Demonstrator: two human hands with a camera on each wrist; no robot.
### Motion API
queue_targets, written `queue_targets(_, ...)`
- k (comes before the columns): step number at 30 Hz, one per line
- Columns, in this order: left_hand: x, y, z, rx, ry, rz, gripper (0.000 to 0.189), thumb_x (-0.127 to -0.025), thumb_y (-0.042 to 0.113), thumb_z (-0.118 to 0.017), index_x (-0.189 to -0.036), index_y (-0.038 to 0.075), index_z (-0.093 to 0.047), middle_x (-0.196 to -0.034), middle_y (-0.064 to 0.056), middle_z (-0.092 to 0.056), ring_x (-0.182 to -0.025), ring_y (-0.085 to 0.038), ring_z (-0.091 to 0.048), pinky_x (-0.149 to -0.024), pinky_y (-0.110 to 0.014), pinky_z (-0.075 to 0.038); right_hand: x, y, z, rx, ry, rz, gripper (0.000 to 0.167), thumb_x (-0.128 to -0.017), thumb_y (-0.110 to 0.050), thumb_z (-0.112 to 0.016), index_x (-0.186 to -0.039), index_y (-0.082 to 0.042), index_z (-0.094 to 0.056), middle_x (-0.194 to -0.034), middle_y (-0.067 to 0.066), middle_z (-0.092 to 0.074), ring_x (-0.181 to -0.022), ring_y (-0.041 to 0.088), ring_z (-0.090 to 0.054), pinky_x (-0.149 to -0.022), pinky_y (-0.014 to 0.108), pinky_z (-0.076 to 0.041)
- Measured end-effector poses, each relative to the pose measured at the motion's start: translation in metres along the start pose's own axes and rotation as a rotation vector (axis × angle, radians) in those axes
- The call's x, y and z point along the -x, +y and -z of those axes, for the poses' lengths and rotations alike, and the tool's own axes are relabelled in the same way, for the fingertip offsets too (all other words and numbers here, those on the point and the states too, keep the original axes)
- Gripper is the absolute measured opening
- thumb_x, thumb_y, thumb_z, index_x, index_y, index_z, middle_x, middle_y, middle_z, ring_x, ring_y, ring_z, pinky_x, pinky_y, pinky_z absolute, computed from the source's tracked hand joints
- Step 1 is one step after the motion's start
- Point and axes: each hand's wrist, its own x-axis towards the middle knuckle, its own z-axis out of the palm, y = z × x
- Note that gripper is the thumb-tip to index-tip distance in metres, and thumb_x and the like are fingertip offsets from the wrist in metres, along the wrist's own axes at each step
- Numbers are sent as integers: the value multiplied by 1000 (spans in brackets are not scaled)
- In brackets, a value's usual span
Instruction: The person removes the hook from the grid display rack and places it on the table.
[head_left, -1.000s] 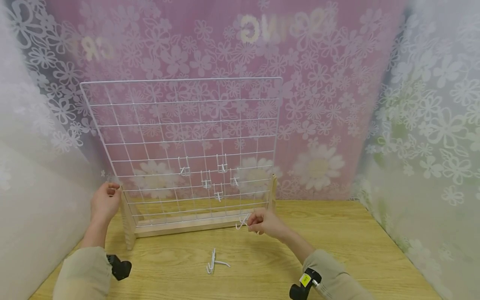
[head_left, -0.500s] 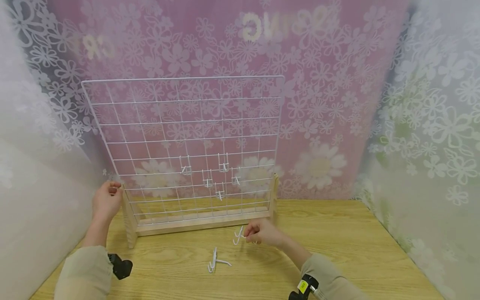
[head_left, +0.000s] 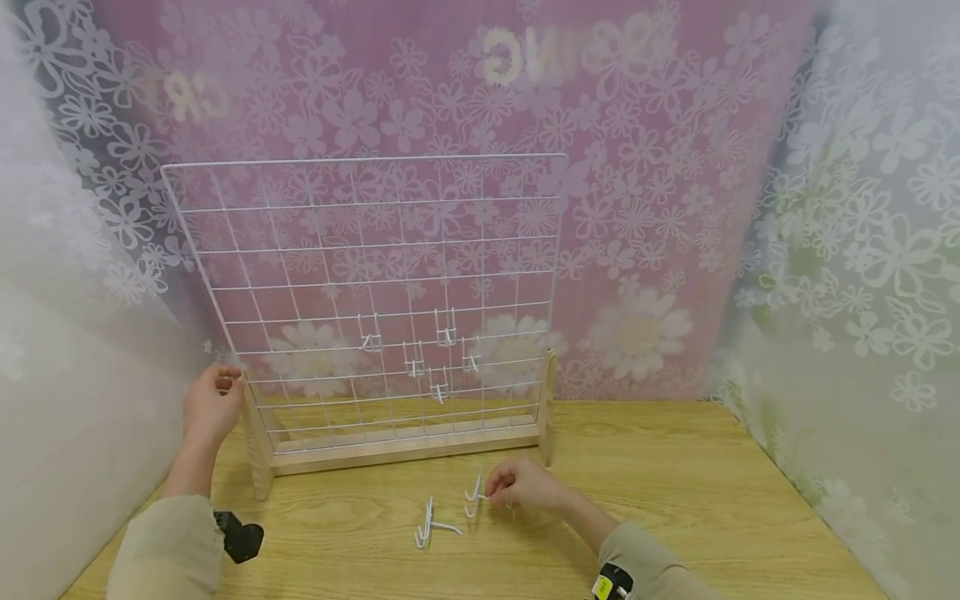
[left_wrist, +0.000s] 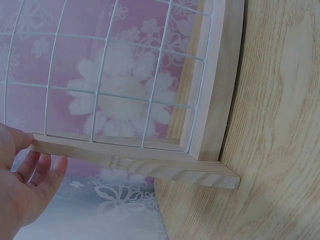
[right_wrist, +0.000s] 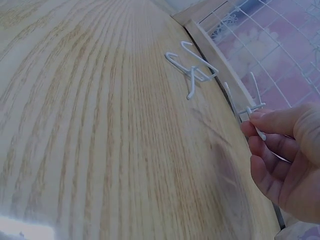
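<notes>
White wire hook [right_wrist: 251, 108]: I have it pinched between thumb and fingertips of my right hand [head_left: 525, 485], lower centre of the head view, prongs away from my fingers. Grip's on the single arm, close to the crossbar; looks off the table [head_left: 675, 500]. Left hand [head_left: 213, 404], far left, closed lightly on the top of the left upright [head_left: 258, 450], thumb one side, fingers the other.

Handling guess: light, stiff, not fragile, but smooth thin wire could roll in the pinch. Best hold is the arm near the crossbar, prongs free.

Outward: second hook [head_left: 428, 523] lies on the table, lower centre, left of mine, apart. Wire grid [head_left: 375, 245] stands centre-left in the wooden stand [head_left: 405, 451], five hooks on it. Pink floral curtain [head_left: 637, 208] behind.
</notes>
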Motion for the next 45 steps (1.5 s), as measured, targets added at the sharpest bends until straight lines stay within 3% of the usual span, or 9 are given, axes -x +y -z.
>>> queue_targets(7, 1, 1, 0, -7, 21, -24, 26, -94, 9, -41, -113, -8, -49, -105, -30, -50, -96, -42, -49, -69, -43, -41, 3, 2, -3, 10, -20, 4, 5, -80, 5, -64, -84, 5, -65, -68, 14, -59, -53, 7, -43, -47, 18, -35)
queue_targets(18, 0, -1, -1, 0, 8, 0, 27, -95, 11, -40, -115, -7, -48, -109, -30, -48, -99, -43, -48, -72, -47, -41, 5, 4, -6, 7, -27, -6, 7, -80, 5, -65, -86, 9, -64, -69, 16, -61, -51, 9, -42, -46, 17, -33)
queue_targets(27, -1, -2, -1, -10, 12, -3, 26, -95, 11, -41, -114, -6, -48, -108, -29, -49, -98, -42, -49, -70, -44, -40, 4, 10, -7, 20, -39, -18, 4, -80, 4, -66, -83, 6, -65, -66, 2, -59, -52, 7, -45, -47, 19, -36)
queue_targets(45, -1, -2, 0, -12, -2, 2, 28, -95, 13, -41, -115, -5, -48, -108, -28, -49, -99, -42, -48, -69, -42, -40, 3, 14, -9, 31, -41, -46, 4, -79, 4, -66, -83, 4, -66, -65, 1, -57, -53, 9, -43, -47, 20, -35)
